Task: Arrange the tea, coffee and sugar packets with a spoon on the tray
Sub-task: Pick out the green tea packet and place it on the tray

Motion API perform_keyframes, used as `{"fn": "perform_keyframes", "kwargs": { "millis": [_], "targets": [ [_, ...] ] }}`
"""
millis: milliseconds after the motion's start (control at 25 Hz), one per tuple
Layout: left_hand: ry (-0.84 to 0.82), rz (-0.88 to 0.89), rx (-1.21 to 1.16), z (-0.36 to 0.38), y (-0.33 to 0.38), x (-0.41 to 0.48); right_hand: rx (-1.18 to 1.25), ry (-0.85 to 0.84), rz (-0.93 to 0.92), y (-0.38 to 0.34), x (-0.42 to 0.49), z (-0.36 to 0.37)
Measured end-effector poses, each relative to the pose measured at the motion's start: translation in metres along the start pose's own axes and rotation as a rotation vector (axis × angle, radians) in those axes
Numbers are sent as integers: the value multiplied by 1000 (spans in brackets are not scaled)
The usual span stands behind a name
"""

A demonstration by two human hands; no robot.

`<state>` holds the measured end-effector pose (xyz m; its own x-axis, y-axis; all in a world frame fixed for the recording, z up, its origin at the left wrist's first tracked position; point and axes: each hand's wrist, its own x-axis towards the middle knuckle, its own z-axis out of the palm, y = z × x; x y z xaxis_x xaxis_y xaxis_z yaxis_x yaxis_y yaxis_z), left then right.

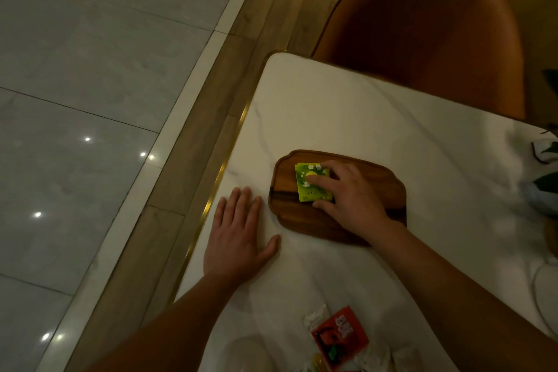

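Observation:
A dark wooden tray (302, 220) lies on the white marble table (347, 118). On its left part sits a small stack of green tea packets (305, 190). My right hand (350, 193) rests over the packets, index finger on top, thumb at the near edge and another finger at the far corner. My left hand (238, 232) lies flat on the table just left of the tray, fingers straight. Near the bottom edge lie a red packet (341, 338) and a white packet (315, 315). No spoon is visible.
An orange-brown chair (422, 27) stands at the table's far side. A gold-trimmed table edge (211, 202) runs along the left, with wood and tiled floor beyond. A clear rounded object (244, 353) sits at the bottom. White cloth and leaves (543, 178) lie at the right.

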<state>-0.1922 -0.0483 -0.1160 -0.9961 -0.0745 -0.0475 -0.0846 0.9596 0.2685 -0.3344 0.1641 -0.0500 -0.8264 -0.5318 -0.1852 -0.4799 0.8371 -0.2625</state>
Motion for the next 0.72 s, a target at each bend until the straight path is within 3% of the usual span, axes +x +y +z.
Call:
{"fn": "perform_keyframes", "kwargs": {
  "millis": [720],
  "targets": [
    [-2,1,-1,0,0,1,4,117,32,-6,2,10]
  ]
}}
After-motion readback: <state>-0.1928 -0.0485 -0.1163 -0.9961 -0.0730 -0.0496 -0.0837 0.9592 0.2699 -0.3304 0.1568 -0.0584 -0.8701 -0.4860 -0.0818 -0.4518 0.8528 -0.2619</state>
